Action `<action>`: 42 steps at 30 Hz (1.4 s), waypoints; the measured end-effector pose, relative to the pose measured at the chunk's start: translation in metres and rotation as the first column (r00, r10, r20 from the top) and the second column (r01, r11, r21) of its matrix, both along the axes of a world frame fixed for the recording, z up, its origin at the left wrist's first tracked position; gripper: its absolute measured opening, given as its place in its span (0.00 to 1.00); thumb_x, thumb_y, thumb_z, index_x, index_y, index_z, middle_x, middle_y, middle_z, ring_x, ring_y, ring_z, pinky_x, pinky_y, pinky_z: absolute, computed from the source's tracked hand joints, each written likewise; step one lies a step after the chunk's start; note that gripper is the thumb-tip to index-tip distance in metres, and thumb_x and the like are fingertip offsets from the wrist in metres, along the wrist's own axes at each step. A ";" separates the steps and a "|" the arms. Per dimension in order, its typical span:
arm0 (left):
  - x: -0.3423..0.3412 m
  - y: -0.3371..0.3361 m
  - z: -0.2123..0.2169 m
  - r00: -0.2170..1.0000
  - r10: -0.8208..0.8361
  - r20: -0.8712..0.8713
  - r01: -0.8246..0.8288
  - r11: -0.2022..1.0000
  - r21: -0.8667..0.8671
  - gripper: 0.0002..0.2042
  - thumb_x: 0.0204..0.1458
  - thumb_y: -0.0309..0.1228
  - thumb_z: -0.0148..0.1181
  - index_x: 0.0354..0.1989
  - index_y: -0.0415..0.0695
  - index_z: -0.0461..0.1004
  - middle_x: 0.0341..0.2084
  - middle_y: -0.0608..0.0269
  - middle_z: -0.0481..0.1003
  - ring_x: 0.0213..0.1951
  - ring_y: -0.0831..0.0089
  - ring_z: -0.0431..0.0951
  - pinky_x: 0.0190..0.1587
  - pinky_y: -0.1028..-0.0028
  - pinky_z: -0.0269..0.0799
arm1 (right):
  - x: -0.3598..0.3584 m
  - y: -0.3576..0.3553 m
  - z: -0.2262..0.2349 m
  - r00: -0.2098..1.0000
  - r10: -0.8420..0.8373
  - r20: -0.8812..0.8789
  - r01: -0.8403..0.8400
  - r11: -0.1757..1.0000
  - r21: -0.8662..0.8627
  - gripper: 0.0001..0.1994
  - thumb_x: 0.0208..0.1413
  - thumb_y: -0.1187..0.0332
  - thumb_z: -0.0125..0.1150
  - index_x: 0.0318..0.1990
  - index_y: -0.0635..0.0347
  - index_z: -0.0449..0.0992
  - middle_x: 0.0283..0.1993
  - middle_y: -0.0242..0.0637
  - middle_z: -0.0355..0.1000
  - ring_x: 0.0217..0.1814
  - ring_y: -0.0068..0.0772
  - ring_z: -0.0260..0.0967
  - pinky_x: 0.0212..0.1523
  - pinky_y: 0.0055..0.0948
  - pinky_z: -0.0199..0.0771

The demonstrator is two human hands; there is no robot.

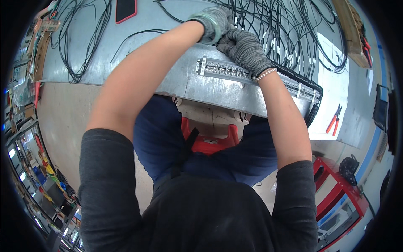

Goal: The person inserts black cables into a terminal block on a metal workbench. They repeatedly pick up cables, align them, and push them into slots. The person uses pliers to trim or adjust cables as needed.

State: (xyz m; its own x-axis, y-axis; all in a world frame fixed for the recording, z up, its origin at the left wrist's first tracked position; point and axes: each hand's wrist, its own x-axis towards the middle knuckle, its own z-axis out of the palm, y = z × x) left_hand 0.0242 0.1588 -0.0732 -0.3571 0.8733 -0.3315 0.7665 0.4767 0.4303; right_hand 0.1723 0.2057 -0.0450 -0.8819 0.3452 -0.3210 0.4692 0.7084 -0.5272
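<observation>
Both my hands wear grey knit gloves and meet at the near left end of a black wire bundle [289, 71] on the metal table. My left hand [216, 24], a pale green bangle at its wrist, is closed around the black wires there; its fingertips are hidden. Beside it, my right hand [244, 49] has its fingers bent and pinched on the same bundle. Many loose black wires [273, 21] with white marker sleeves fan out beyond. A long grey terminal block strip [226, 69] lies on the near side, passing under my right wrist.
At the left lies a coil of black cable [63, 46], with a red-cased phone [126, 10] beyond. Red-handled cutters [334, 120] rest on a white sheet [325, 109] at right. A wooden box [350, 31] stands at far right, and a red stool [210, 143] is below the table edge.
</observation>
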 end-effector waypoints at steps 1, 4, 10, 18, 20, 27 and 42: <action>0.000 -0.009 0.017 0.995 0.018 0.098 -0.018 1.000 0.000 0.14 0.48 0.40 0.62 0.37 0.42 0.77 0.28 0.57 0.78 0.31 0.65 0.78 0.39 0.66 0.73 | 0.001 0.001 -0.002 1.000 -0.004 0.003 0.004 1.000 -0.010 0.12 0.47 0.60 0.67 0.37 0.55 0.79 0.35 0.39 0.77 0.39 0.36 0.74 0.47 0.34 0.72; -0.020 -0.047 0.037 0.980 -0.033 0.198 -0.009 0.979 0.205 0.12 0.49 0.36 0.62 0.38 0.41 0.77 0.31 0.60 0.79 0.33 0.68 0.78 0.42 0.69 0.73 | 0.000 0.001 -0.002 0.999 -0.036 0.028 0.038 0.998 -0.050 0.12 0.48 0.59 0.66 0.36 0.54 0.79 0.35 0.37 0.76 0.40 0.35 0.74 0.46 0.34 0.72; -0.021 -0.107 0.044 0.998 -0.044 -0.055 0.042 0.999 -0.024 0.12 0.49 0.36 0.62 0.38 0.44 0.78 0.34 0.58 0.79 0.37 0.64 0.79 0.45 0.67 0.73 | 0.000 0.001 0.000 0.998 -0.060 0.035 0.063 0.993 -0.102 0.11 0.48 0.60 0.67 0.37 0.54 0.80 0.33 0.36 0.76 0.38 0.32 0.74 0.44 0.32 0.73; -0.015 -0.096 0.043 0.914 -0.191 -0.357 0.230 0.971 0.070 0.09 0.52 0.36 0.55 0.37 0.48 0.79 0.36 0.60 0.75 0.43 0.64 0.75 0.50 0.66 0.69 | 0.003 0.001 -0.003 0.998 -0.069 -0.012 0.068 0.992 -0.105 0.10 0.47 0.61 0.68 0.36 0.53 0.81 0.31 0.35 0.76 0.35 0.30 0.73 0.42 0.31 0.73; -0.005 -0.083 0.058 0.815 -0.224 -0.534 0.293 0.955 0.047 0.09 0.52 0.36 0.55 0.39 0.51 0.78 0.39 0.61 0.74 0.46 0.66 0.73 0.50 0.65 0.68 | 0.002 0.000 -0.002 0.997 -0.082 0.010 0.083 0.991 -0.101 0.10 0.47 0.61 0.68 0.35 0.53 0.81 0.31 0.35 0.76 0.35 0.30 0.73 0.41 0.31 0.74; 0.006 -0.076 0.022 0.770 -0.009 -0.639 0.204 0.951 0.233 0.09 0.53 0.33 0.57 0.43 0.52 0.74 0.36 0.66 0.75 0.40 0.68 0.76 0.43 0.69 0.73 | 0.001 0.000 -0.004 0.998 -0.058 -0.026 0.055 0.994 -0.093 0.10 0.48 0.61 0.67 0.35 0.52 0.81 0.31 0.35 0.76 0.35 0.31 0.73 0.41 0.31 0.73; 0.007 -0.060 0.032 0.969 0.170 0.180 -0.175 0.984 0.013 0.17 0.56 0.39 0.48 0.47 0.41 0.74 0.36 0.53 0.77 0.37 0.64 0.79 0.47 0.67 0.73 | 0.002 0.002 -0.006 1.000 -0.016 -0.005 0.016 0.999 -0.031 0.12 0.48 0.59 0.66 0.37 0.54 0.80 0.33 0.37 0.77 0.36 0.34 0.74 0.43 0.33 0.74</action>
